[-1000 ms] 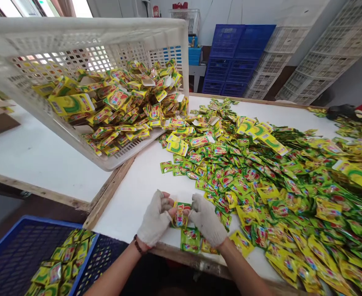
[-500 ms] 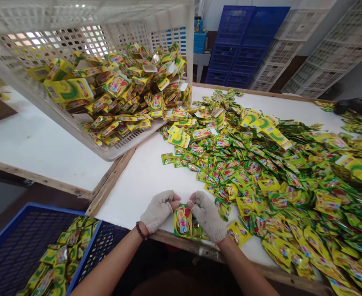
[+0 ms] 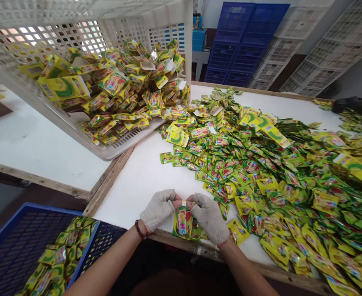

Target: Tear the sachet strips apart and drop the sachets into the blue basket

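A small yellow-green candy box (image 3: 182, 223) with colourful lettering lies at the table's front edge, its top end toward the far side. My left hand (image 3: 160, 209), in a fingerless-tip white glove, pinches the left side of that end. From the right, my right hand (image 3: 208, 217), gloved alike, pinches the same end with thumb and forefinger. A narrow pale strip of the box's flap shows between the fingertips. Green candy sachets (image 3: 196, 230) lie partly under my right hand. Just right of that wrist rests a yellow sachet (image 3: 238, 232).
A tilted white crate (image 3: 107, 153) spills candy boxes onto the table at the back left. A wide heap of sachets (image 3: 279, 197) covers the right side. At lower left stands a blue crate (image 3: 11, 230) with filled packs. Stacked blue crates (image 3: 230, 45) stand behind.
My fingertips have shifted slightly at the box's top end, where a pale strip of flap now shows. The whole view has moved a little; the heaps look the same.
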Motion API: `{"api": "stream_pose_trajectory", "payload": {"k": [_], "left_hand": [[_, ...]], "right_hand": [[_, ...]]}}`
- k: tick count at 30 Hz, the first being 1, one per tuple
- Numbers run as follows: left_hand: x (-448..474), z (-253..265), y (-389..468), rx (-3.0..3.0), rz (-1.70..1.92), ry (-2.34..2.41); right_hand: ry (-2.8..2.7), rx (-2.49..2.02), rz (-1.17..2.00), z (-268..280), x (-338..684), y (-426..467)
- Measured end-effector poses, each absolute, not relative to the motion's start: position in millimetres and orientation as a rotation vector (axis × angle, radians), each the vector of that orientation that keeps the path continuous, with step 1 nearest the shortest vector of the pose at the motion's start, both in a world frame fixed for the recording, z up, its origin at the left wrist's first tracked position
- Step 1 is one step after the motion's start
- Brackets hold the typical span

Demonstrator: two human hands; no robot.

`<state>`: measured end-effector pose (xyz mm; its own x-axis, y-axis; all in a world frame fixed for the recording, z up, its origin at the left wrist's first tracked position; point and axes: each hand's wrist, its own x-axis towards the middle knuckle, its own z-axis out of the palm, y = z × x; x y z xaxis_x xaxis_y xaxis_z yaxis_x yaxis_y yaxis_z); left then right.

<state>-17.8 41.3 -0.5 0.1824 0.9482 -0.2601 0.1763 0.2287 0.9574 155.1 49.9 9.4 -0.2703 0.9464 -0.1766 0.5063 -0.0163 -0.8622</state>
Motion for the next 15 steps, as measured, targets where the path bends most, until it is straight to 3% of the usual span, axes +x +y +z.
{"api": "stream_pose_trajectory", "payload": {"k": [11,15], "left_hand": [[-9,-11,21,1.122,0.822,1.142],[-24,19,22,1.423,0.777,1.331]], "right_hand": [[-1.745,-1.327,1.32,-8,160,33],[-1.669,-1.312,1.417,-5,157,36]]}}
